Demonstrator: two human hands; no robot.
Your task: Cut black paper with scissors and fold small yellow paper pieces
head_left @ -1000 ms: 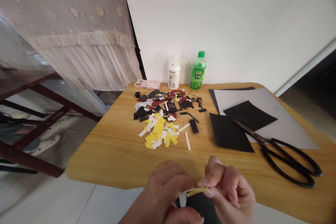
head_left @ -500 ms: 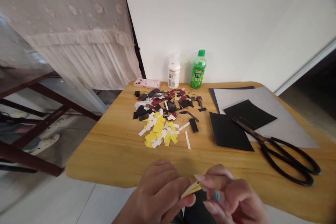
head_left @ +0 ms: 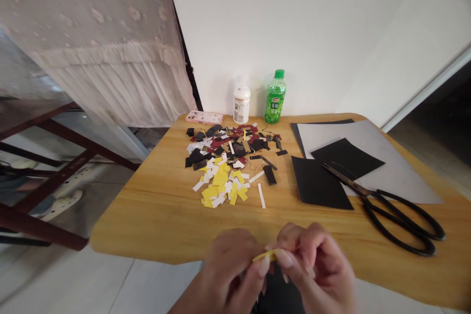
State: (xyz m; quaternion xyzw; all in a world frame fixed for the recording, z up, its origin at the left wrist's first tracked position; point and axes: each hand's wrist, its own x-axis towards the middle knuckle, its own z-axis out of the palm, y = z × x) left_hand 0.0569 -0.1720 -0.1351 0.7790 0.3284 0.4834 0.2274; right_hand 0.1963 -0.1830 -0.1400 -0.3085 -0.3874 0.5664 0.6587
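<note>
My left hand (head_left: pixel 230 272) and my right hand (head_left: pixel 312 265) are close together over the near edge of the wooden table (head_left: pixel 147 225). Between their fingertips they pinch a narrow yellow paper strip (head_left: pixel 264 256), partly hidden by the fingers. Farther up the table lies a loose pile of cut paper scraps (head_left: pixel 221 164) in yellow, white, black and dark red, out of reach of my fingers. To the right lie black-handled scissors (head_left: pixel 401 221), closed, with their blades across a black paper square (head_left: pixel 320 182).
A second black square (head_left: pixel 346 156) rests on a grey sheet (head_left: pixel 397 167) at the right. A pink phone (head_left: pixel 204 117), a white bottle (head_left: pixel 242 104) and a green-capped bottle (head_left: pixel 275 97) stand along the far edge. A lace curtain (head_left: pixel 103 54) hangs at the left.
My hands have come closer together, and the yellow strip now shows less between the fingertips. The white piece seen earlier is no longer visible. The view has shifted slightly.
</note>
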